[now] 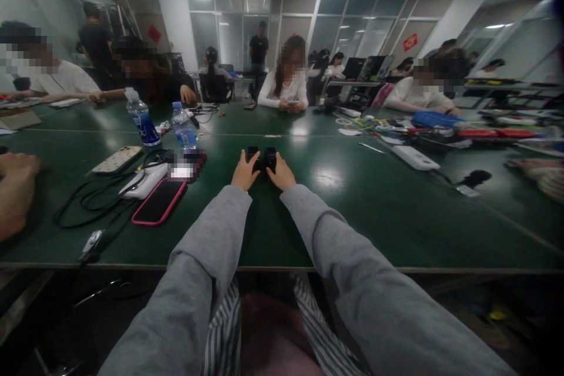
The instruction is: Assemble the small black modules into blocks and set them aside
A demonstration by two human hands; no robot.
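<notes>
Both my arms in grey sleeves reach out over the dark green table (361, 205). My left hand (245, 171) and my right hand (280, 175) rest side by side on the tabletop. Each closes its fingers around one end of a small black object (261, 158) made of two rounded parts. The fingertips of both hands touch it from behind; its underside is hidden.
To the left lie a phone in a pink case (158, 202), a white power bank (143, 182), black cables (88, 202), a patterned phone (117, 159) and two water bottles (141, 120). A white power strip (414, 157) and tools lie right. Several people sit around the table; another person's hand (15, 191) rests far left.
</notes>
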